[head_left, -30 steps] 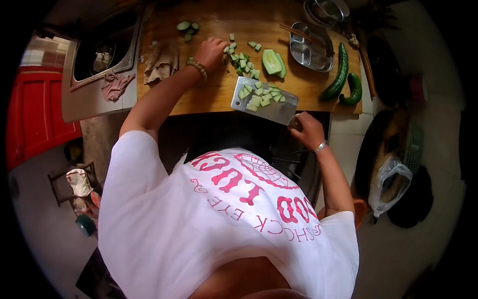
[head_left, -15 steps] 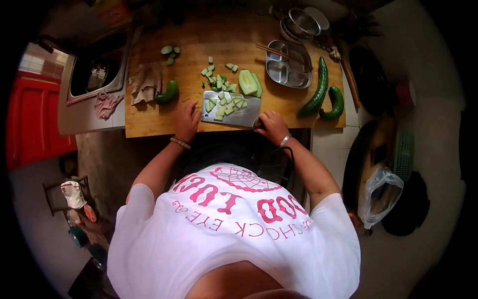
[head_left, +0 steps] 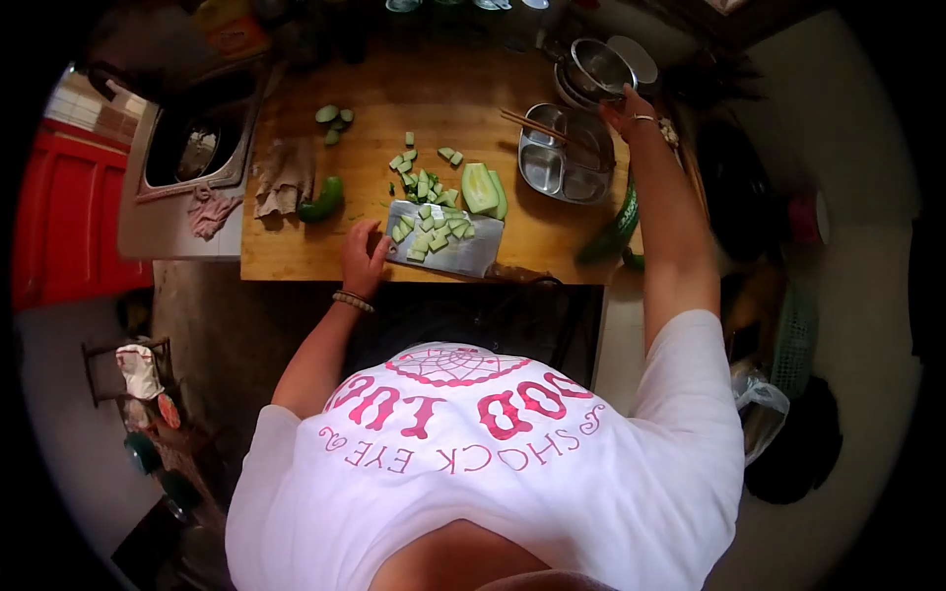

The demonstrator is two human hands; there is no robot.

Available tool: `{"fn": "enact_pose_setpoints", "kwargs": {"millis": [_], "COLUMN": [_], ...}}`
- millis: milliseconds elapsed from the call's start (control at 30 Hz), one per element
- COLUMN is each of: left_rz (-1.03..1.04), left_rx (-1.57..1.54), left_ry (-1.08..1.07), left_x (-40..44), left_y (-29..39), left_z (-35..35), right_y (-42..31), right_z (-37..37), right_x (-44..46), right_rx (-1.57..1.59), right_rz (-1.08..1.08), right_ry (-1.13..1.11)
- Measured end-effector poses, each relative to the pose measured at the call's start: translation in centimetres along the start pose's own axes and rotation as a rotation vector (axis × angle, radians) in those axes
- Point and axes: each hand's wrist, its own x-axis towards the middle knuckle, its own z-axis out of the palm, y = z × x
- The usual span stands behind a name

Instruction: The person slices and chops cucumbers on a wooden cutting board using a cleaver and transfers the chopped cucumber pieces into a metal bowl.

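Note:
The cleaver (head_left: pixel 477 254) lies flat near the counter's front edge, with several cucumber pieces (head_left: pixel 430 232) on its blade. My left hand (head_left: pixel 365 258) rests beside the blade's left end, fingers apart. At the back right my right hand (head_left: pixel 627 110) reaches to a metal bowl (head_left: pixel 603 69), its fingers at the rim. More cut pieces (head_left: pixel 424 185) lie behind the cleaver, next to a halved cucumber (head_left: pixel 481 189). A divided steel tray (head_left: pixel 542 167) with chopsticks (head_left: pixel 537 125) across it stands right of them. My right forearm partly covers the whole cucumbers (head_left: pixel 613 234).
A brown cloth (head_left: pixel 286 182) and a green cucumber piece (head_left: pixel 321 200) lie on the wooden board (head_left: pixel 394 89) at left, with several peeled pieces (head_left: pixel 333 120) behind. Further left are a sink (head_left: pixel 197 148) and a pink cloth (head_left: pixel 211 211).
My right hand has let go of the cleaver's handle and moved back and right to the metal bowl. My left hand has come back from the cut pieces, and a green cucumber piece now lies by the cloth.

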Motion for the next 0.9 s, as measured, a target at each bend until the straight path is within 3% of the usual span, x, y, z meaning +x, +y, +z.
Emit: {"fn": "enact_pose_setpoints", "kwargs": {"millis": [100, 233, 300, 367, 500, 567, 733, 767, 833, 900], "left_rz": [-0.023, -0.087, -0.091, -0.08, -0.104, -0.101, 0.006, -0.116, -0.24, -0.037], "left_rx": [-0.014, -0.026, -0.084, -0.051, -0.063, -0.04, -0.027, -0.388, -0.748, 0.062], "left_ry": [0.001, 0.051, 0.042, 0.079, 0.141, 0.163, 0.24, 0.128, 0.014, 0.021], "left_x": [0.1, -1.2, -1.3, -1.4, -1.4, -1.3, -2.1, -2.1, -2.0, -2.2], "left_y": [0.5, -0.1, 1.0, 1.1, 1.7, 1.4, -4.8, -7.0, -6.7, -4.4], "left_z": [0.2, -0.9, -0.6, -0.7, -0.7, -0.7, 3.5, 3.6, 2.6, 1.2], "right_y": [-0.6, 0.2, 0.4, 0.4, 6.6, 11.1, 18.0, 19.1, 20.7, 21.7], "right_z": [-2.2, 0.5, -1.1, 2.5, 7.6, 11.9, 19.0, 19.8, 21.1, 22.3], "right_x": [3.7, 2.9, 0.0, -9.2, -19.8, -25.6, -39.6, -41.2, -43.3, -44.2], "right_rx": [0.017, -0.521, -0.504, -0.242, -0.696, -0.928, -0.615, -0.635, -0.655, -0.454], "right_rz": [0.048, -0.233, -0.331, -0.398, -0.898, -1.248, -1.939, -1.982, -2.024, -2.033], "right_ry": [0.013, -0.145, -0.167, -0.184, -0.593, -0.747, -1.452, -1.519, -1.594, -1.535]}}
